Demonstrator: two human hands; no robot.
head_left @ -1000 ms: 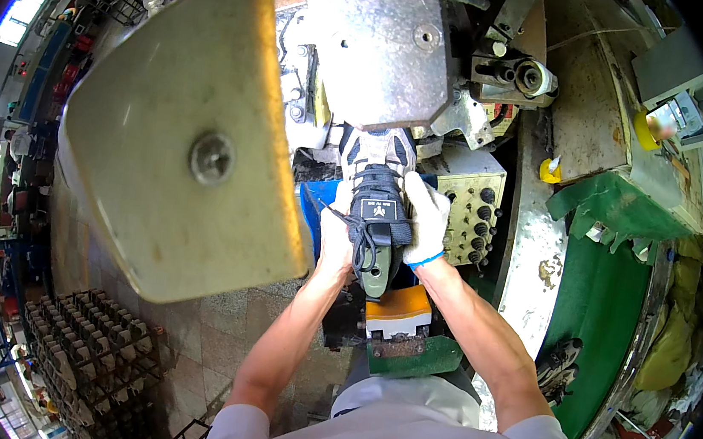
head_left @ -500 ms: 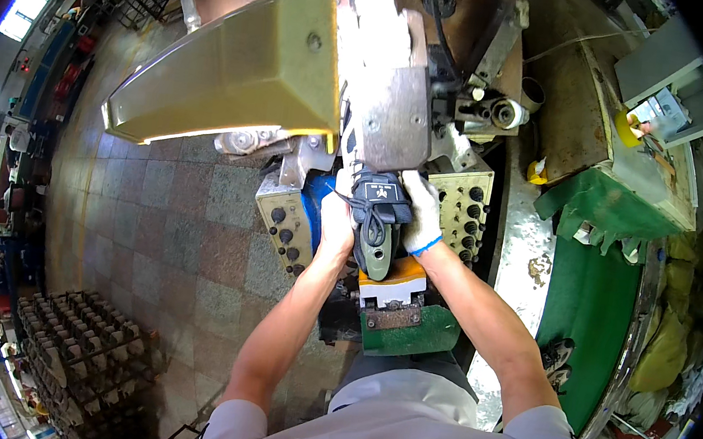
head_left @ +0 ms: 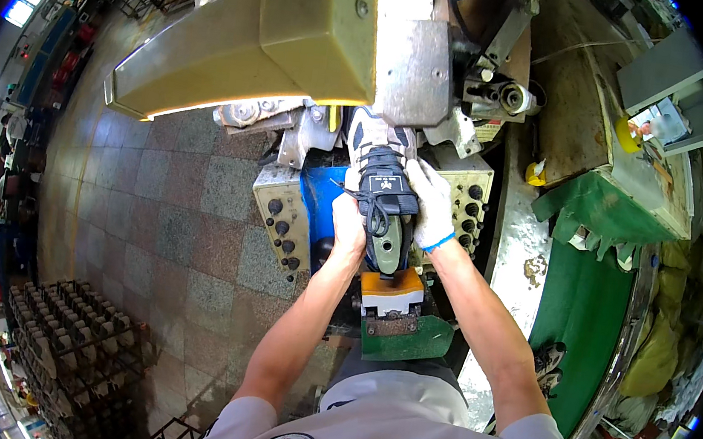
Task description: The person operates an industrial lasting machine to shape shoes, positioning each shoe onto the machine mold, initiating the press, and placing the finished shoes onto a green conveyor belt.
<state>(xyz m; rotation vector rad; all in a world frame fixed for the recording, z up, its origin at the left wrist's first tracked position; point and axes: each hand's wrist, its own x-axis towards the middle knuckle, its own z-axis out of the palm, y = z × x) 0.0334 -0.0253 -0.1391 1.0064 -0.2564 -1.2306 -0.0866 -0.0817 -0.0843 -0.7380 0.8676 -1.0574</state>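
Note:
Between my hands is a dark lace-up shoe (head_left: 383,180) with a pale toe, its black laces tied in a loop. A green shoe last (head_left: 384,249) fills its opening. My left hand (head_left: 349,226), bare, is closed against the shoe's left side. On the other side, my right hand (head_left: 431,200), in a white glove with a blue cuff, grips the upper near the laces. The toe lies just under a steel block (head_left: 416,72) of the machine. Close behind the heel is an orange pad (head_left: 392,284); whether they touch, I cannot tell.
A long yellowish machine cover (head_left: 258,47) juts out to the left. Control boxes with black knobs flank the shoe, one left (head_left: 279,216) and one right (head_left: 472,198). A green conveyor belt (head_left: 587,304) with shoes runs at right. A loaded rack (head_left: 77,341) stands lower left.
More of the shoe's toe now shows below the steel block, which sits higher in the picture. Both hands keep their hold on the shoe. The view has shifted slightly.

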